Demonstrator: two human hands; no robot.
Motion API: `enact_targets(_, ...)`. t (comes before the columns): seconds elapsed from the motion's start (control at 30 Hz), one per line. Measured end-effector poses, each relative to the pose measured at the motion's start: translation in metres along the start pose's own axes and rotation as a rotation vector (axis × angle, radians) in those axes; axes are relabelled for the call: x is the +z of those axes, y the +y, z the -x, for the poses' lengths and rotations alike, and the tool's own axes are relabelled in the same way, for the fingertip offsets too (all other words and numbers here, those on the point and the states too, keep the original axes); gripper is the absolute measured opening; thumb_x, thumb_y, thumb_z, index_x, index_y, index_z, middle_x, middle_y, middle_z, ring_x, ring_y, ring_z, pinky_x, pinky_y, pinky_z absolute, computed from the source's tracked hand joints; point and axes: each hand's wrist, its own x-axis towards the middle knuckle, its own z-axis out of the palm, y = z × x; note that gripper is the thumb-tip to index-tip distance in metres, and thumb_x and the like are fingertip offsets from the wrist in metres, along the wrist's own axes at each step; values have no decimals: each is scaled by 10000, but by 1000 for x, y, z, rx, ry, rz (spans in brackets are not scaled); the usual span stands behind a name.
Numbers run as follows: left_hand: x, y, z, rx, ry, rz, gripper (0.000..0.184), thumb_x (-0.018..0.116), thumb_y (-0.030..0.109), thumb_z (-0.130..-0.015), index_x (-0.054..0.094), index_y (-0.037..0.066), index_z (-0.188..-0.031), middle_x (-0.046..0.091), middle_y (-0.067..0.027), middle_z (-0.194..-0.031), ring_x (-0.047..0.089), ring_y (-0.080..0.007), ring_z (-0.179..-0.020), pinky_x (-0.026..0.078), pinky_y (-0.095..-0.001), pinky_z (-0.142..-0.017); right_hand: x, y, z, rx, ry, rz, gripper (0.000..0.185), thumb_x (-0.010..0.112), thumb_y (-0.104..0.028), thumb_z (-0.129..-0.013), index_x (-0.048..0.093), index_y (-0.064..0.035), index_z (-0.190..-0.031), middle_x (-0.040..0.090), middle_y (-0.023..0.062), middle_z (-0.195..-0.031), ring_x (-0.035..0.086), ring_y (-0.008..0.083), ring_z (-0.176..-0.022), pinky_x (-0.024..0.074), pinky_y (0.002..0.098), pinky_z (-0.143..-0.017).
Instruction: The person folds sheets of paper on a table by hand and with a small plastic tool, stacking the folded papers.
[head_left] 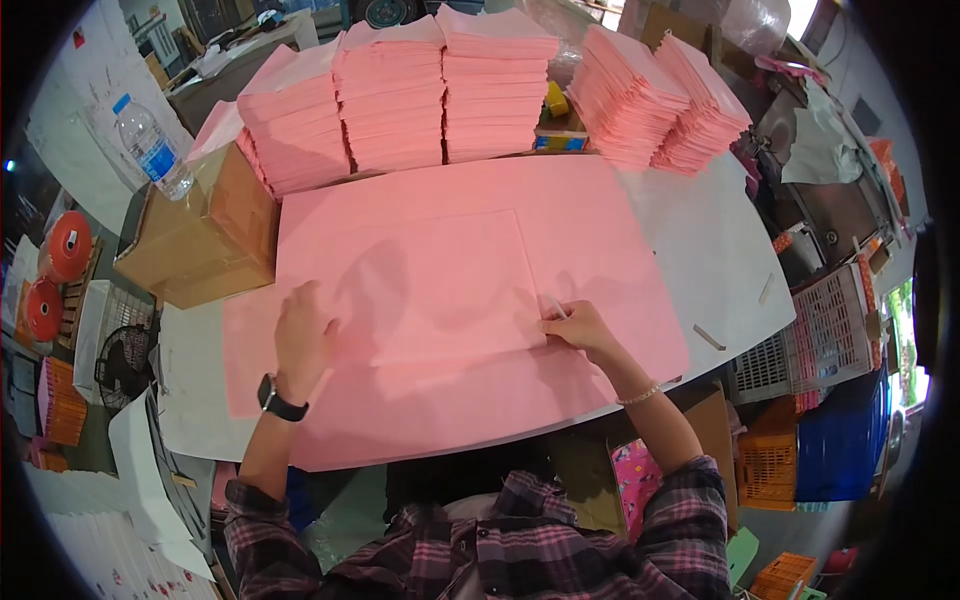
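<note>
A large pink sheet (pixel 620 230), which looks like cloth, lies spread over the white table. On it rests a smaller pink rectangle (pixel 450 270) with a visible straight edge on its right side. My left hand (pixel 303 330) lies near the rectangle's left side, fingers apart and holding nothing. At the lower right edge of the rectangle, my right hand (pixel 575 325) pinches a slim white pen-like stick (pixel 557 307). Its tip points up and left; whether it touches the cloth I cannot tell.
Several tall stacks of folded pink cloth (pixel 390 100) line the far edge. A cardboard box (pixel 205 230) carrying a water bottle (pixel 152 148) stands at the left. A small brown strip (pixel 710 337) lies on the white table (pixel 725 260). Baskets (pixel 820 320) stand at the right.
</note>
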Motion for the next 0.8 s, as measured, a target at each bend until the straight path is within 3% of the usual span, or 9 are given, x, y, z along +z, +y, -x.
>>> enact_targets(0.03,4,11,1,264,195,-63,419,669,96,-807,518,-17,-1181,635,-189,-1004,617,-377,-905,506,-446,-797,1,0,0,-11,-4,-2,139,730,-97,-781,669,25,-804,620,41,-663,551,88,-539,403,230,-467)
enact_targets(0.17,29,72,15,358,-251,227,441,628,250,-881,539,-6,-1229,586,-222,-1220,549,-381,-1141,466,-430,-948,2,2,0,-21,8,27,115,724,-120,-812,682,-14,-821,592,-1,-652,473,49,-508,330,219,-447)
enact_targets(0.33,64,101,36,481,-337,99,587,601,342,-899,469,-63,-1303,496,-260,-1339,443,-385,-1286,367,-414,-1081,1,-1,3,33,9,73,138,700,-144,-831,676,-8,-841,616,19,-697,511,65,-547,383,246,-488)
enact_targets(0.47,72,108,50,503,-366,32,719,603,388,-895,370,-94,-1375,403,-274,-1420,346,-408,-1357,289,-439,-1134,9,10,9,-79,38,-23,213,627,-201,-902,641,11,-909,639,83,-778,593,182,-635,465,342,-581)
enact_targets(0.57,69,110,53,477,-356,41,817,595,435,-894,287,-105,-1423,337,-274,-1468,286,-433,-1387,251,-475,-1146,33,-14,50,-307,746,508,278,550,-215,-922,578,60,-956,632,177,-935,630,335,-847,509,434,-716)
enact_targets(0.6,70,110,53,474,-350,39,831,607,431,-883,279,-105,-1427,317,-275,-1479,276,-435,-1391,243,-478,-1149,45,-8,53,-299,753,509,278,550,-215,-922,578,60,-956,632,177,-935,630,335,-847,509,434,-716)
enact_targets(0.67,71,111,56,473,-344,33,861,629,422,-861,262,-106,-1434,275,-275,-1502,256,-439,-1400,226,-483,-1155,74,5,62,-636,653,708,262,482,-142,-891,524,68,-1042,583,232,-1017,562,430,-956,480,509,-766)
enact_targets(0.73,72,110,58,479,-352,37,856,634,402,-853,264,-108,-1433,273,-278,-1502,253,-436,-1403,222,-479,-1158,115,-5,67,-567,602,505,256,472,-79,-825,517,58,-1036,577,224,-981,541,410,-959,475,503,-768)
enact_targets(0.8,71,109,58,470,-348,38,847,643,363,-838,268,-112,-1430,271,-285,-1502,248,-432,-1409,214,-470,-1163,143,-6,58,-515,603,481,185,491,-84,-853,536,15,-1002,594,205,-930,568,401,-897,477,491,-748)
